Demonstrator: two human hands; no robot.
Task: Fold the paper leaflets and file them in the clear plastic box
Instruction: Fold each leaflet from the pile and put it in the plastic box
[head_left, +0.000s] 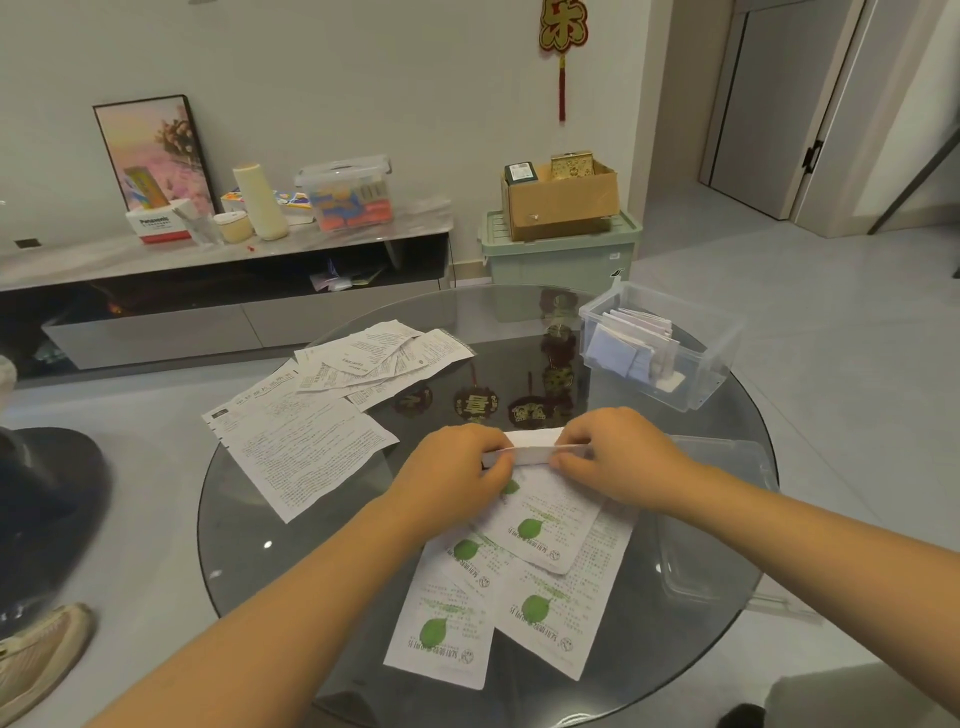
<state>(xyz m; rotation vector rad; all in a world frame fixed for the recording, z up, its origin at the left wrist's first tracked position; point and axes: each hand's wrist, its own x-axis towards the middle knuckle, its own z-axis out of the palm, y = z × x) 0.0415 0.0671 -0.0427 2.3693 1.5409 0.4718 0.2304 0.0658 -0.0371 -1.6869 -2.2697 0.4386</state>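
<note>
While both hands are working at the near middle of the round glass table (270, 519), left hand (452, 462) and right hand (618, 457) are pinching a folded leaflet (530, 449) by its ends, green-leaf leaflets (524, 582) lying beneath, clear plastic box (711, 358) sitting far right holding folded papers.

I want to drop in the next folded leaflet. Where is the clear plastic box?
In the head view, the clear plastic box stands at the glass table's far right edge, beyond the right hand.
</note>
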